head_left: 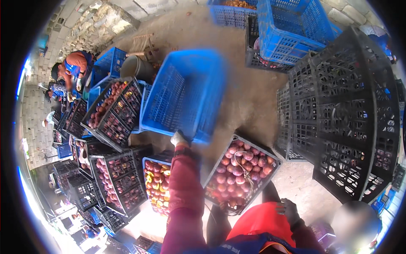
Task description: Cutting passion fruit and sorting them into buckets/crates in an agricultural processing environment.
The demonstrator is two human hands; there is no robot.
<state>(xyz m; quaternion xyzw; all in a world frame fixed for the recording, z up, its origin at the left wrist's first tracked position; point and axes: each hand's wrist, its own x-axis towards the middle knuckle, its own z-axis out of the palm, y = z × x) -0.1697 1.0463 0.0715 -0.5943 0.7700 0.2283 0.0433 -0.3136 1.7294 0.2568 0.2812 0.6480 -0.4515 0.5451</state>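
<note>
My left hand (179,139), in a whitish glove, grips the near rim of an empty blue plastic crate (179,97). The crate is tilted with its inside toward me, and its right edge is smeared by motion. At my right side, my right hand (289,211), in a dark glove, hangs beside a red apron (260,222) with its fingers apart and holding nothing. In front of my legs stands a black crate of purple-red plums (241,173), with a loop of thin cord lying on top. Left of my forearm is a blue-rimmed crate of plums (156,182), several showing yellow.
Stacked black crates of plums (114,182) line the left side. A tall stack of black crates (338,114) stands at right. Beyond it are blue crates (292,29). A bucket (136,68) and wooden stool (141,44) sit far left, near a bending person (76,67).
</note>
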